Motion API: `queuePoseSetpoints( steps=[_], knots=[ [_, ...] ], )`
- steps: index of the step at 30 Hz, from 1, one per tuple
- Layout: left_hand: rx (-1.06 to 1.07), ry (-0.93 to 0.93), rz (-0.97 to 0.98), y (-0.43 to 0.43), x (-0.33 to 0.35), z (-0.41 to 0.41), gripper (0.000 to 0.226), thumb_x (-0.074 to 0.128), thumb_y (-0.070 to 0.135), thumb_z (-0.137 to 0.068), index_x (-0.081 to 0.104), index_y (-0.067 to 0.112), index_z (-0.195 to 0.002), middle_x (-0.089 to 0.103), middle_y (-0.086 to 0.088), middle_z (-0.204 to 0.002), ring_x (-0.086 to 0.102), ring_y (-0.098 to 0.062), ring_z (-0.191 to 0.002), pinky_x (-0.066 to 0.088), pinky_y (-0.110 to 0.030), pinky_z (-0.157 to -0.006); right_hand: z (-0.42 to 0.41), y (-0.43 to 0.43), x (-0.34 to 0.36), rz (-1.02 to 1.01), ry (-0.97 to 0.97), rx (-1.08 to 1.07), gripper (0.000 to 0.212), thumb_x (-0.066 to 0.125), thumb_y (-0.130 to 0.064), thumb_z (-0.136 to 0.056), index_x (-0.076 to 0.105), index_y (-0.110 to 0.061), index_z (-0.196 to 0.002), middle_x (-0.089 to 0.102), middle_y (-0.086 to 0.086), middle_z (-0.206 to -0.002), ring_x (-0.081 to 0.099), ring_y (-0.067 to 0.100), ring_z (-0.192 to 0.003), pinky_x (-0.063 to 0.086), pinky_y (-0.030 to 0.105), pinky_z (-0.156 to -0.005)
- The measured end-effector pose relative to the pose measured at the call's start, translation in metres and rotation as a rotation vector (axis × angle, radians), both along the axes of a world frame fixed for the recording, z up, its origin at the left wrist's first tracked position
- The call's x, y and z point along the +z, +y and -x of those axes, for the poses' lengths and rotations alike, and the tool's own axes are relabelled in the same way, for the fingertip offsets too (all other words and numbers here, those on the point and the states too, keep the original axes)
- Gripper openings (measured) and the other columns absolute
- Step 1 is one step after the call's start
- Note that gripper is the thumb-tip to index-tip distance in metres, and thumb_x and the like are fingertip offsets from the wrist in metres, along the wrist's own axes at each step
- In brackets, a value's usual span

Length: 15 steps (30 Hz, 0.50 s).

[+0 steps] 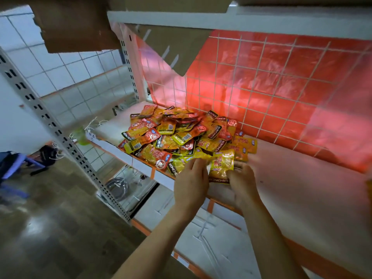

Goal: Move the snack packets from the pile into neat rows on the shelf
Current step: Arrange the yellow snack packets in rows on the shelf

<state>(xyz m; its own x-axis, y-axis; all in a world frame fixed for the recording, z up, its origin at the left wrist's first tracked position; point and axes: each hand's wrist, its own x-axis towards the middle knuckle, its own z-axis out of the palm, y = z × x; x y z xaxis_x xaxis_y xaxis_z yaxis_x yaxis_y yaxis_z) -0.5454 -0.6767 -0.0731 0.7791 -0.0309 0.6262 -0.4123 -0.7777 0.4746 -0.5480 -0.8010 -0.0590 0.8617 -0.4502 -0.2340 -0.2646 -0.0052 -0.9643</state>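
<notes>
orange front edge of the shelf (291, 188) is nearest, and both hands reach over it. left hand (191, 180) lies flat with straight fingers. right hand (242, 184) is blurred, so i cannot tell if it pinches. between them stands one yellow packet (221, 166), long side pointing away. behind is the pile (177, 133). the bare shelf lies to the right, nearer the right hand.

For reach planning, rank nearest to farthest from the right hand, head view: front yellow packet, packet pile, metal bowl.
1. Front yellow packet, at the right hand.
2. Packet pile, just behind it.
3. Metal bowl, lower left, below.
</notes>
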Motion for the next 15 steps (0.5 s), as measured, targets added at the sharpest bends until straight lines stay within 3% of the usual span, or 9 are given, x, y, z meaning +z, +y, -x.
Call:
queuePoseSetpoints(
  steps=[3,5,7,9,12,14,15],
  knots=[
    [-0.187,0.06,0.234,-0.012,0.001,0.014,0.032,0.044,0.034,-0.095,0.064,0.011,-0.086,0.064,-0.002,-0.08,0.059,-0.02,-0.07,0.042,-0.031,-0.058,0.021,-0.014,0.0,0.028,-0.047,-0.05,0.02,0.059,-0.004,-0.067,0.073,-0.011,-0.079,0.073,0.01,-0.076,0.07,0.03,-0.076,0.057,0.044,-0.068],
    [-0.253,0.119,0.362,-0.022,-0.001,0.021,0.034,0.047,0.037,-0.094,0.063,0.013,-0.078,0.062,0.003,-0.074,0.055,-0.014,-0.069,0.04,-0.027,-0.062,0.034,-0.025,-0.005,0.046,-0.055,-0.09,0.023,0.062,-0.005,-0.062,0.074,-0.011,-0.081,0.073,0.013,-0.077,0.069,0.039,-0.083,0.057,0.053,-0.066],
    [-0.258,0.199,0.43,-0.034,-0.007,0.025,0.025,0.058,0.037,-0.088,0.065,0.017,-0.074,0.064,0.006,-0.074,0.056,-0.009,-0.069,0.042,-0.023,-0.065,0.047,-0.037,-0.012,0.023,-0.035,-0.15,0.038,0.065,-0.01,-0.052,0.072,-0.011,-0.09,0.074,0.011,-0.084,0.07,0.036,-0.085,0.057,0.054,-0.068],
    [-0.266,0.341,0.5,-0.047,-0.014,0.027,0.01,0.072,0.023,-0.081,0.064,0.027,-0.077,0.065,0.01,-0.08,0.062,-0.006,-0.072,0.05,-0.025,-0.071,0.062,-0.049,-0.018,0.038,-0.005,-0.229,0.05,0.064,-0.018,-0.046,0.067,-0.013,-0.096,0.073,0.006,-0.086,0.071,0.028,-0.082,0.058,0.052,-0.071],
    [-0.325,0.46,0.579,-0.068,-0.014,0.036,0.04,0.076,0.011,-0.077,0.055,0.044,-0.087,0.057,0.014,-0.098,0.066,-0.012,-0.086,0.054,-0.023,-0.072,0.081,-0.068,-0.017,0.073,0.01,-0.311,0.041,0.061,-0.014,-0.055,0.066,-0.015,-0.096,0.071,0.006,-0.086,0.069,0.028,-0.079,0.057,0.05,-0.071],
    [-0.374,0.523,0.595,-0.082,-0.009,0.042,0.044,0.075,0.012,-0.077,0.053,0.044,-0.099,0.052,0.015,-0.106,0.067,-0.016,-0.088,0.052,-0.014,-0.069,0.09,-0.081,-0.015,0.055,-0.004,-0.348,0.038,0.065,-0.009,-0.064,0.065,-0.014,-0.102,0.071,0.007,-0.091,0.069,0.024,-0.08,0.057,0.046,-0.072],
    [-0.399,0.57,0.603,-0.089,-0.009,0.043,0.046,0.075,0.014,-0.077,0.053,0.043,-0.105,0.055,0.011,-0.109,0.068,-0.014,-0.084,0.053,-0.016,-0.069,0.094,-0.088,-0.015,0.03,-0.019,-0.366,0.036,0.065,-0.004,-0.069,0.064,-0.011,-0.105,0.071,0.008,-0.092,0.068,0.022,-0.079,0.057,0.041,-0.068]
  ],
)
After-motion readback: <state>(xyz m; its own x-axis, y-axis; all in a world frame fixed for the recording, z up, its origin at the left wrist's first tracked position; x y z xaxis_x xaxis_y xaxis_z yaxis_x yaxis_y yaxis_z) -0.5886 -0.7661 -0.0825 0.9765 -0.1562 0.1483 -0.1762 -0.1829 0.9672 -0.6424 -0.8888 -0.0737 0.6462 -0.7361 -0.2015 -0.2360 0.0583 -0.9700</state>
